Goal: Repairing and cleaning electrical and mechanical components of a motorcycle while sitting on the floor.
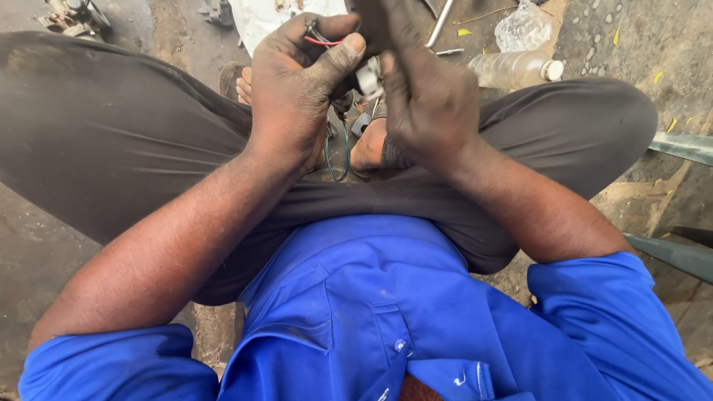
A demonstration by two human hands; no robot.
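My left hand (297,82) is closed around a small bundle of wires (321,38), red and blue strands showing above the thumb. My right hand (423,89) is pressed close against it from the right, fingers curled over a small dark part near the top edge; what it grips is mostly hidden. Green and black wires (338,156) hang in a loop below the hands, with small grey and white connector pieces (364,82) between the palms. Both hands are grimy and held over my crossed legs in dark trousers.
A clear plastic bottle (516,69) lies on the ground at upper right beside crumpled plastic (523,28). A metal rod (440,22) and white sheet (260,18) lie ahead. Metal bars (679,145) jut in from the right. A machine part (74,16) sits upper left.
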